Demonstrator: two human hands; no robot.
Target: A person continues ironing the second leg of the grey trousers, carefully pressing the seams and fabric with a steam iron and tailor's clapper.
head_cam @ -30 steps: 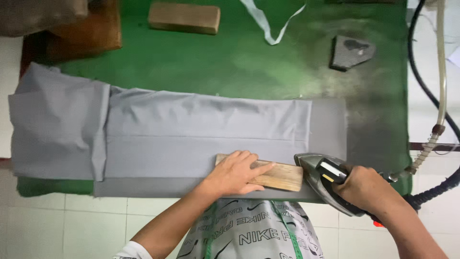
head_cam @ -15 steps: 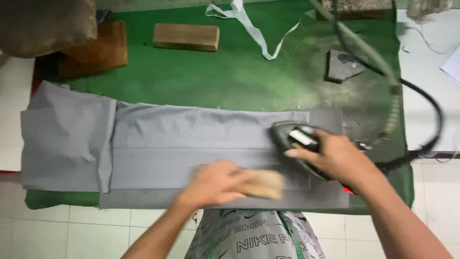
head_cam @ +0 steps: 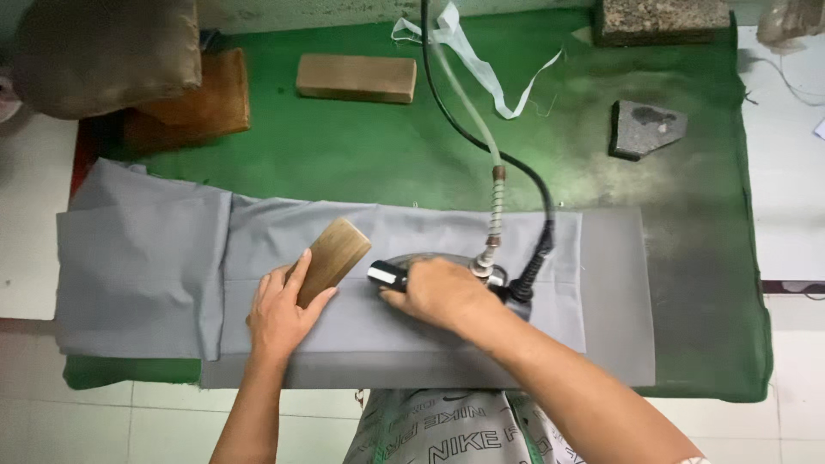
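Note:
A long grey folded cloth [head_cam: 284,241] lies flat across the green ironing table [head_cam: 361,155]. My left hand [head_cam: 282,311] holds a small wooden block [head_cam: 331,258], tilted, on the cloth near its middle. Just right of it, my right hand [head_cam: 440,294] grips the handle of a steam iron [head_cam: 404,273] that rests on the cloth, its nose pointing left toward the block. The iron's black cord and pale hose [head_cam: 491,185] rise from its rear and run up past the table's far edge.
At the back lie another wooden block [head_cam: 356,77], a brown wooden stand [head_cam: 202,107] under a dark cushion [head_cam: 103,51], a white fabric strip [head_cam: 481,64], a grey iron rest [head_cam: 644,129] and a stone block [head_cam: 662,19]. White tiled floor surrounds the table.
The iron has travelled left along the cloth from its right end to the middle. My left hand and the block have also shifted left, the block now tilted.

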